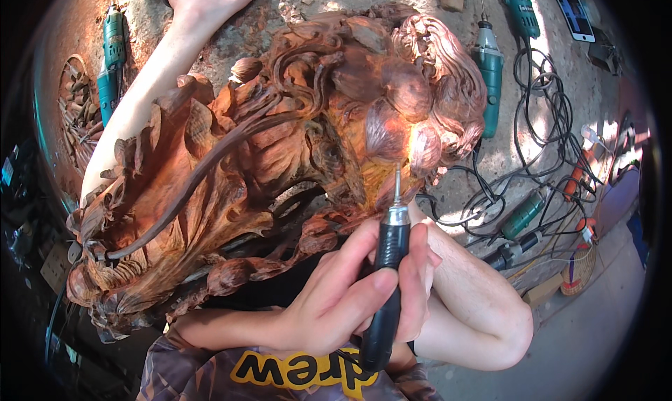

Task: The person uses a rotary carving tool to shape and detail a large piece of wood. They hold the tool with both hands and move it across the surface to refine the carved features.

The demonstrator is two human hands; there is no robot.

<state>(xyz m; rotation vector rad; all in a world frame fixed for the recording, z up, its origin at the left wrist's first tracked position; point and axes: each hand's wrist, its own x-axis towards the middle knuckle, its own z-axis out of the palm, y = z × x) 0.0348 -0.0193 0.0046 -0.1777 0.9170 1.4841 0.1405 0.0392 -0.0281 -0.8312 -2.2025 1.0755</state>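
Observation:
A large reddish-brown wood carving (273, 149) with flowing folds, twisting stems and rounded fruit-like lumps lies across my lap. My left hand (329, 296) is closed around a black rotary tool handpiece (381, 320), thumb along its side. From the right, the fingers of my right hand (415, 278) press against the same handpiece; the rest of that hand is mostly hidden. The handpiece points away from me, its thin metal bit (398, 180) reaching up to the round lumps (387, 131). Whether the tip touches the wood I cannot tell. Bright light falls on that spot.
Beyond the carving on the right lie a green rotary tool (490, 86), a second green tool (519, 10) and a phone (572, 10). Tangled black cables (542, 114) run past another green tool (523, 215). At left are more green tools (113, 37) and a basket with wood pieces (78, 114).

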